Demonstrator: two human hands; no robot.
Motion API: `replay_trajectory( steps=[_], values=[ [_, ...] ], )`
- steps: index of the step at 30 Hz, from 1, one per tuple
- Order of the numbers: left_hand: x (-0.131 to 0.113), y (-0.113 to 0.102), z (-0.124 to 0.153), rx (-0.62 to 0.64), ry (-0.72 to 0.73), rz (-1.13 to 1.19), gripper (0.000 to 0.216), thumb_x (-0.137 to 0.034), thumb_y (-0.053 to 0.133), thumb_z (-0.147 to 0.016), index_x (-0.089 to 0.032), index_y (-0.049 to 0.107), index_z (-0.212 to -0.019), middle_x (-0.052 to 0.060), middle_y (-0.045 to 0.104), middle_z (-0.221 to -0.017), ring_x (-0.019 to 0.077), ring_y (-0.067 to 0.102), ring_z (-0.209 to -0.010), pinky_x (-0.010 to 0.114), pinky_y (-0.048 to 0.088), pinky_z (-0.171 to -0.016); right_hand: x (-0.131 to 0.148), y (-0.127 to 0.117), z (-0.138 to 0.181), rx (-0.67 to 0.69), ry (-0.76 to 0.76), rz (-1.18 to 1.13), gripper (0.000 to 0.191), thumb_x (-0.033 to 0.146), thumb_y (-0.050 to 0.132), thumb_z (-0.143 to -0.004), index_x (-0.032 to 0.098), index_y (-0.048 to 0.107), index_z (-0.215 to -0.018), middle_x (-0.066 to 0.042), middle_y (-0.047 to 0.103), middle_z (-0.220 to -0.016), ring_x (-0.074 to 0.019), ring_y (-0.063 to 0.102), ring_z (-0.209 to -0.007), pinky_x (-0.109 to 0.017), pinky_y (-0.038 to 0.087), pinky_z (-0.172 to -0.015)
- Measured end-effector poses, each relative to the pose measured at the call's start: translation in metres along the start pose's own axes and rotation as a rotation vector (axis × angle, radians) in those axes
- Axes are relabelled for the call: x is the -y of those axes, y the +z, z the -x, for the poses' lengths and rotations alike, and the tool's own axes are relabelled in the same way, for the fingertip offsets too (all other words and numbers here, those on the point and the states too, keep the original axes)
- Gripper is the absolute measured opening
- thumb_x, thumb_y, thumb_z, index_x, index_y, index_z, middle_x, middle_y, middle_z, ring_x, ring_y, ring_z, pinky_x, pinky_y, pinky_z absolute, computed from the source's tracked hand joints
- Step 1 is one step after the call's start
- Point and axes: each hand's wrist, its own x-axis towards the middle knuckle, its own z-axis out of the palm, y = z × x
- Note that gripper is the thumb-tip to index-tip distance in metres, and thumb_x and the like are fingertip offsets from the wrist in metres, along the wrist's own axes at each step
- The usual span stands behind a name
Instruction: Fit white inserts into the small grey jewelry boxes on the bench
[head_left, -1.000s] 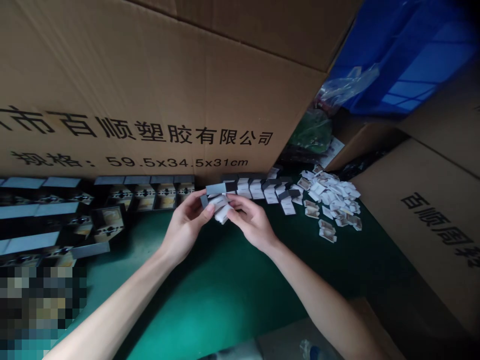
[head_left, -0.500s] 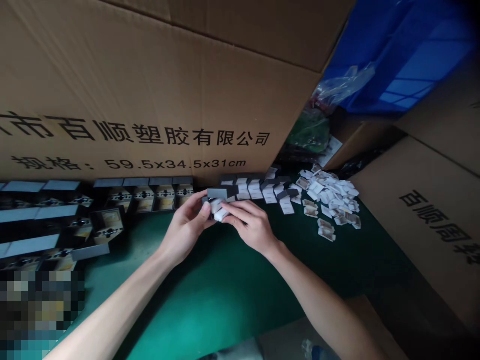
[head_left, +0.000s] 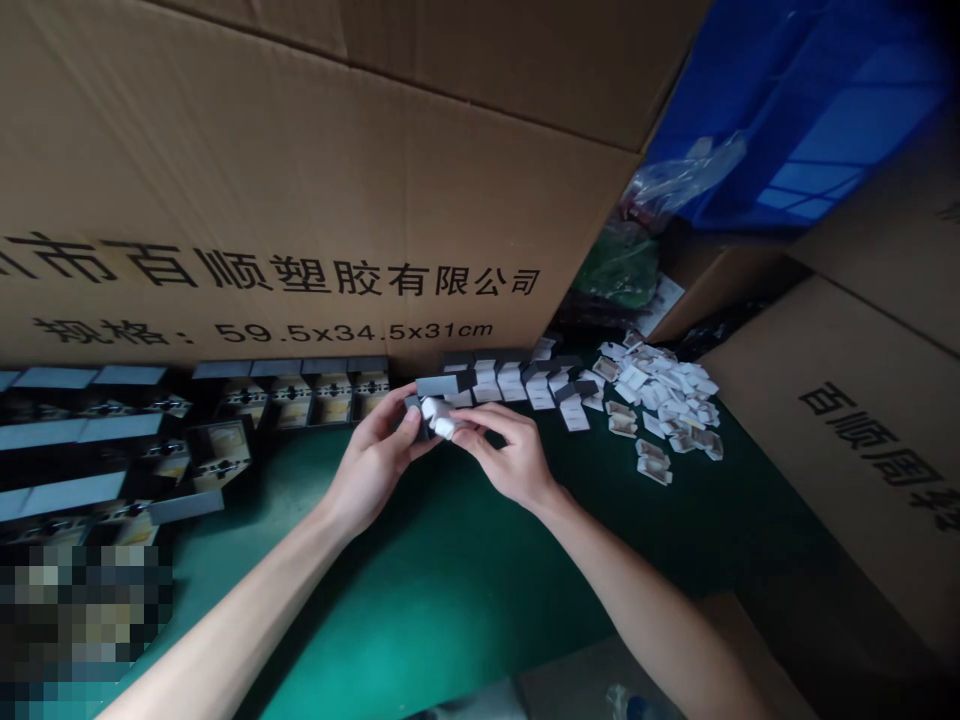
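Observation:
My left hand [head_left: 371,455] is closed around a small dark box [head_left: 441,384] whose lid stands raised. At the front of that box, my right hand [head_left: 514,450] pinches a small white insert [head_left: 444,427] between thumb and fingers. The insert is tilted and partly hidden by the fingers, and I cannot tell how far into the box it reaches. Behind my right hand stands a row of dark boxes with white inserts [head_left: 512,384]. Farther right lies a loose pile of similar white pieces [head_left: 664,385].
Rows of open dark boxes with cream interiors [head_left: 330,398] line the left and back of the green table [head_left: 420,600]. A large printed carton [head_left: 315,180] walls off the back. Another carton [head_left: 862,420], a blue bin [head_left: 817,130] and plastic bags [head_left: 622,265] stand at the right.
My right hand has drawn slightly right and changed its finger position, so more of the white insert shows. The left hand still holds the box, and the view has shifted a little.

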Motion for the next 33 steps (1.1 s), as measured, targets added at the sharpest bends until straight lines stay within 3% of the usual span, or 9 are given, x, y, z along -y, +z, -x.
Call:
replay_trajectory(
  steps=[5, 13, 20, 28, 33],
  values=[
    [0.0005, -0.0017, -0.0012, 0.030, -0.027, 0.049, 0.032, -0.036, 0.075, -0.088, -0.026, 0.071, -0.118, 0.005, 0.069, -0.120, 0.0256, 0.062, -0.117, 0.047, 0.058, -0.101, 0.0002, -0.0036, -0.0015, 0.043, 0.014, -0.013, 0.018, 0.034, 0.069, -0.095, 0.027, 0.076, -0.109, -0.005, 0.073, -0.103, -0.0183, 0.067, -0.090, -0.033, 0.058, -0.077],
    [0.0008, -0.0001, 0.0007, 0.034, -0.036, -0.008, 0.036, -0.038, 0.075, -0.089, -0.027, 0.067, -0.122, 0.005, 0.071, -0.120, 0.0260, 0.065, -0.116, 0.047, 0.058, -0.101, -0.0001, -0.0009, 0.0001, 0.053, 0.020, 0.020, 0.019, 0.038, 0.066, -0.097, 0.029, 0.075, -0.111, -0.008, 0.065, -0.118, -0.0215, 0.063, -0.113, -0.035, 0.059, -0.091],
    [0.0033, -0.0018, 0.0011, -0.001, 0.017, -0.099, 0.042, -0.044, 0.077, -0.085, -0.028, 0.066, -0.123, 0.005, 0.070, -0.122, 0.0278, 0.066, -0.116, 0.042, 0.060, -0.094, 0.0026, 0.0032, -0.0002, 0.001, 0.110, -0.091, 0.015, 0.033, 0.076, -0.089, 0.028, 0.079, -0.102, -0.007, 0.074, -0.113, -0.0224, 0.069, -0.109, -0.038, 0.058, -0.094],
    [0.0048, -0.0034, 0.0005, 0.008, 0.034, -0.108, 0.038, -0.043, 0.078, -0.085, -0.031, 0.069, -0.120, 0.004, 0.070, -0.121, 0.0247, 0.066, -0.113, 0.037, 0.061, -0.092, -0.0045, 0.0012, -0.0026, 0.003, 0.236, -0.262, 0.019, 0.034, 0.084, -0.080, 0.025, 0.081, -0.095, -0.007, 0.075, -0.113, -0.0229, 0.070, -0.105, -0.034, 0.058, -0.085],
    [0.0054, -0.0041, 0.0020, 0.045, 0.044, -0.135, 0.041, -0.045, 0.077, -0.086, -0.032, 0.069, -0.123, 0.004, 0.070, -0.125, 0.0256, 0.067, -0.114, 0.041, 0.060, -0.096, -0.0061, 0.0014, -0.0027, 0.020, 0.277, -0.242, 0.020, 0.035, 0.081, -0.082, 0.025, 0.080, -0.099, -0.005, 0.077, -0.108, -0.0222, 0.071, -0.099, -0.036, 0.058, -0.084]
  ],
)
